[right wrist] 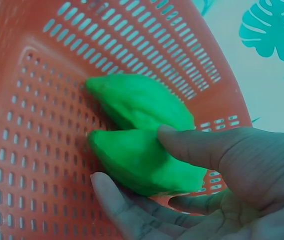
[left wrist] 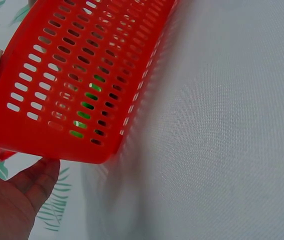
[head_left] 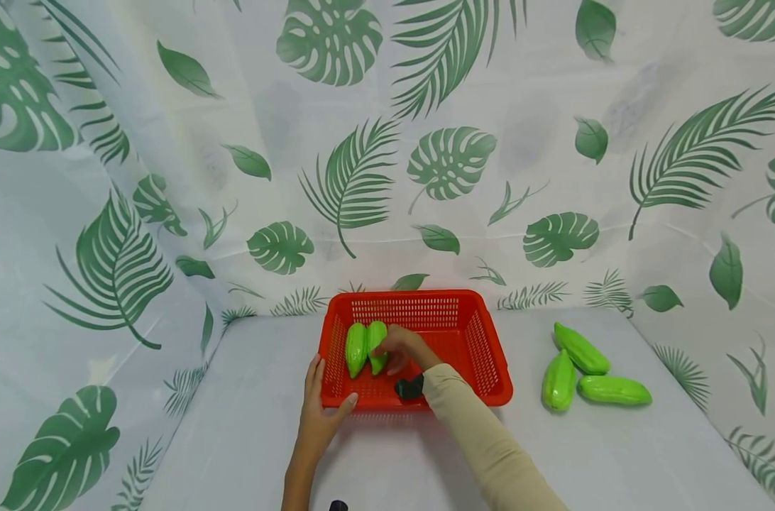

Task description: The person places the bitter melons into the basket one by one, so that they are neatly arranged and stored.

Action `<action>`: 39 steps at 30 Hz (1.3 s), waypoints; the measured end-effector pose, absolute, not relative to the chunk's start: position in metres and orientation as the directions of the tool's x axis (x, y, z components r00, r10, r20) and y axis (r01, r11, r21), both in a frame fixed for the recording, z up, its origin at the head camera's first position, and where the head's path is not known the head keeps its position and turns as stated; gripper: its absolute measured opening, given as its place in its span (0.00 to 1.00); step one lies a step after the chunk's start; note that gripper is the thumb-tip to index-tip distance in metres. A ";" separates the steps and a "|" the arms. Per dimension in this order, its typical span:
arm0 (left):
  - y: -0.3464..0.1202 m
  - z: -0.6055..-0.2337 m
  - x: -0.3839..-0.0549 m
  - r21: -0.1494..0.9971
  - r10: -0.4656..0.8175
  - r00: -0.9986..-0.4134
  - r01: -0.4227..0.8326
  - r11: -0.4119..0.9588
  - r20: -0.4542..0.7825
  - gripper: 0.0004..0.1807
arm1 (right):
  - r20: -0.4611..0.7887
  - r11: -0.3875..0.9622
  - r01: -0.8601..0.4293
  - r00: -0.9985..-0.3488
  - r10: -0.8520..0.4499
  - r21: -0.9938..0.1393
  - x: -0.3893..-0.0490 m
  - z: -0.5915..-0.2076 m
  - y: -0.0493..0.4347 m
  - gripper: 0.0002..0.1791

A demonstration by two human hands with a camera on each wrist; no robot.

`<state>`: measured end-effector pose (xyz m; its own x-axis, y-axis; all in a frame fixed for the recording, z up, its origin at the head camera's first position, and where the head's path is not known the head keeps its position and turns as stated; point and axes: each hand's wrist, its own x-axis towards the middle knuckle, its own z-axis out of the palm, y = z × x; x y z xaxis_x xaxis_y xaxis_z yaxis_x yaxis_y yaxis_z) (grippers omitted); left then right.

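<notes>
A red plastic basket [head_left: 429,394] with slotted walls stands on the white surface. Two glossy green, ridged, pointed fruits lie side by side at its left end: the left green fruit [head_left: 355,348] and the right green fruit [head_left: 377,332]. My right hand [head_left: 400,349] reaches into the basket and holds the right fruit, its thumb on top and its fingers along the other side in the right wrist view. At the front left corner my left hand [head_left: 319,419] grips the basket, thumb at the front rim and fingers along the left side.
To the right of the basket lie three more green fruits: an upper one [head_left: 581,349], a left one [head_left: 558,382] and a lower right one [head_left: 614,390]. A leaf-printed white cloth [head_left: 387,234] hangs behind and along both sides.
</notes>
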<state>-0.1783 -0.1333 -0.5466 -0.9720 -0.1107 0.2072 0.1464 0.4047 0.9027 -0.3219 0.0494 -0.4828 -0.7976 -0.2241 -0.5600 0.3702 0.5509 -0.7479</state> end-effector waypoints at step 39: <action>-0.132 -0.544 -0.178 0.905 -0.108 -0.975 0.137 0.402 0.195 0.53 | -0.534 0.609 0.310 -0.815 -0.224 -0.730 -0.320 -0.477 0.052 0.12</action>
